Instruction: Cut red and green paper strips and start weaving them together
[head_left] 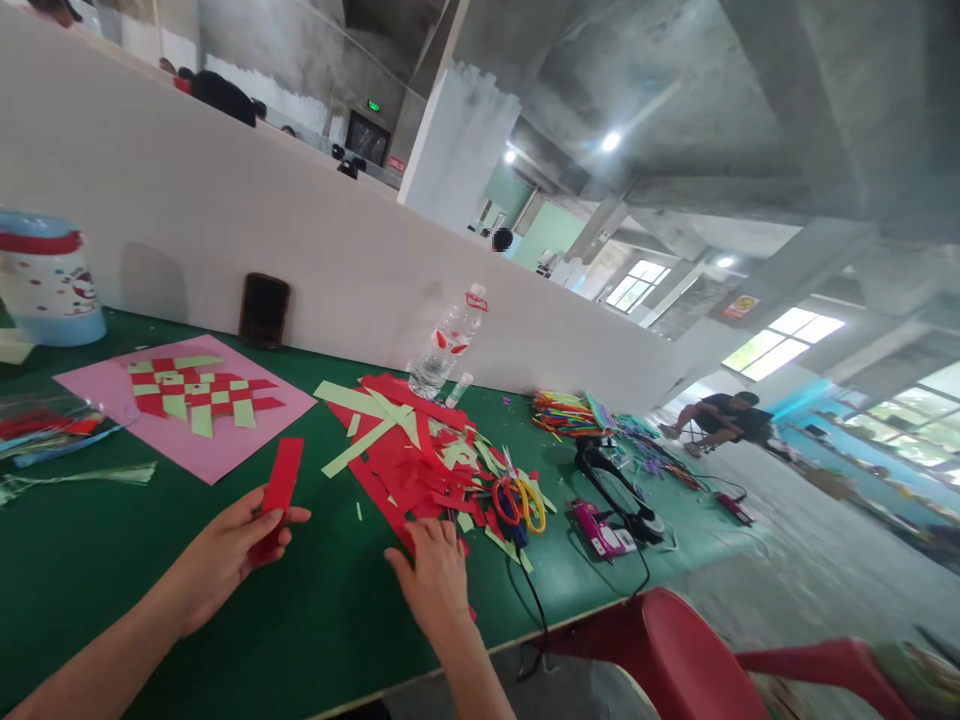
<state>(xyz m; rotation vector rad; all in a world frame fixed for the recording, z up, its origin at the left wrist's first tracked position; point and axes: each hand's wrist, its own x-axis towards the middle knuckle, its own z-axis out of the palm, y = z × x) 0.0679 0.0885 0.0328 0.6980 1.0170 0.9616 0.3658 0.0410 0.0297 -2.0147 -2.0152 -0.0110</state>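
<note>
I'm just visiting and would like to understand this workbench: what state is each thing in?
Strip: held in the left fingers
Scraps: loosely heaped
Right fingers: spread, at the scraps
Weave: interlaced, ends uneven
Pink sheet: flat, under the weave
Scissors: lying on the scraps, blade opening unclear
Bottle: upright
Phone: propped against the wall, dark
Ceiling light: lit

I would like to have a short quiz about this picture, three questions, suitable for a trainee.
1. What does the left hand hold?

2. Which colour is the sheet under the woven strips?
a) green
b) pink
c) white

3. True or false: the phone leans upright against the white partition.

Key:
1. A red paper strip.
2. b
3. True
</note>
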